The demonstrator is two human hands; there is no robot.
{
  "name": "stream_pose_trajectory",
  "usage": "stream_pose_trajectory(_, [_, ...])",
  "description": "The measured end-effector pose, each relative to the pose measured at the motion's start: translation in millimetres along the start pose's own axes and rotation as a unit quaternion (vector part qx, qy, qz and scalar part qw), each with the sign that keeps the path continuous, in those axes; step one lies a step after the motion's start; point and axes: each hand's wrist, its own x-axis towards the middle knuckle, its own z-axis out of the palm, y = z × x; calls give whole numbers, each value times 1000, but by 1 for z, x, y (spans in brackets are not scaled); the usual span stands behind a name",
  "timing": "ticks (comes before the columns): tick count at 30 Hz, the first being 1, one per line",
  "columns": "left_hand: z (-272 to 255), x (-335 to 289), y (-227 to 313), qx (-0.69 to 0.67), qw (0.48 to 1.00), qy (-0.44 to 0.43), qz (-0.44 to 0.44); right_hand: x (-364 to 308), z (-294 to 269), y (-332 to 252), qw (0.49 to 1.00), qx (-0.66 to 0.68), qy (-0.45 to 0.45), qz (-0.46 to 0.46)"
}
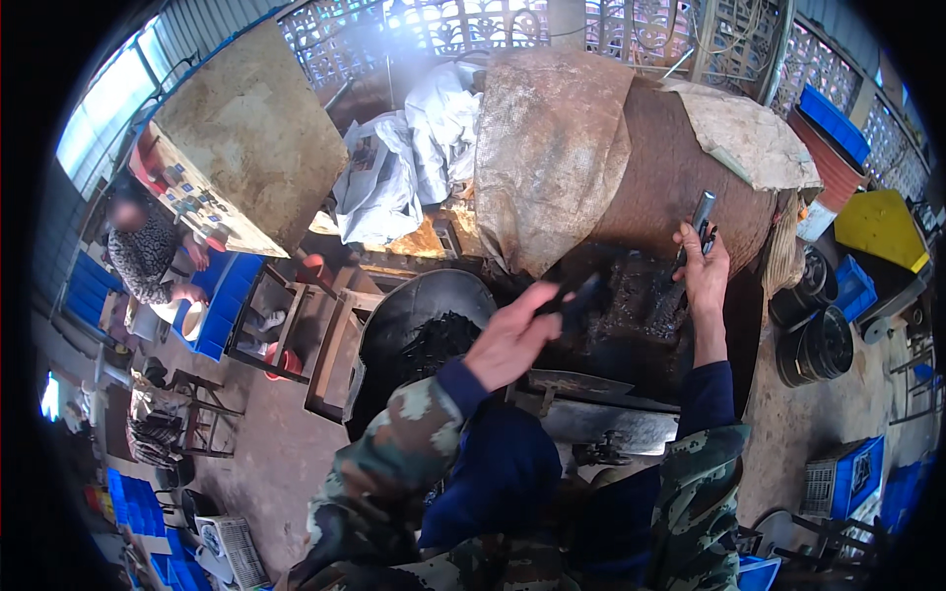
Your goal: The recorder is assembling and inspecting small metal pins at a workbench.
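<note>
— What does the right hand hold?
— A grey metal bar, upright before the rusty drum.
— And the left hand?
— It grips a dark, blurred piece over the sooty counter. A black pan sits left; sacking drapes the drum.

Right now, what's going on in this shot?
A person in camouflage sleeves stands at a big rusty metal drum draped with worn sacking. The right hand holds a short grey metal tube upright against the drum. The left hand grips a dark, blurred tool over the blackened tray. Left of them sits a round black pan of charred bits. Another person works at blue crates far left.
</note>
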Motion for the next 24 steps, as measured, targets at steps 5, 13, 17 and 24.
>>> stream_pose_trajectory(5, [61,79,10,-142,990,-8,2,3,0,5,1000,-1,-9,-9])
stream_pose_trajectory(13, [100,101,-4,-244,966,35,-83,10,-8,22,999,10,-3,-38])
stream_pose_trajectory(17, [93,92,-34,-206,968,62,-126,4,4,10,999,-10,1,-51])
stream_pose_trajectory(24, [84,87,-22,-75,987,120,-76,-4,-6,-3,1000,11,-2,13])
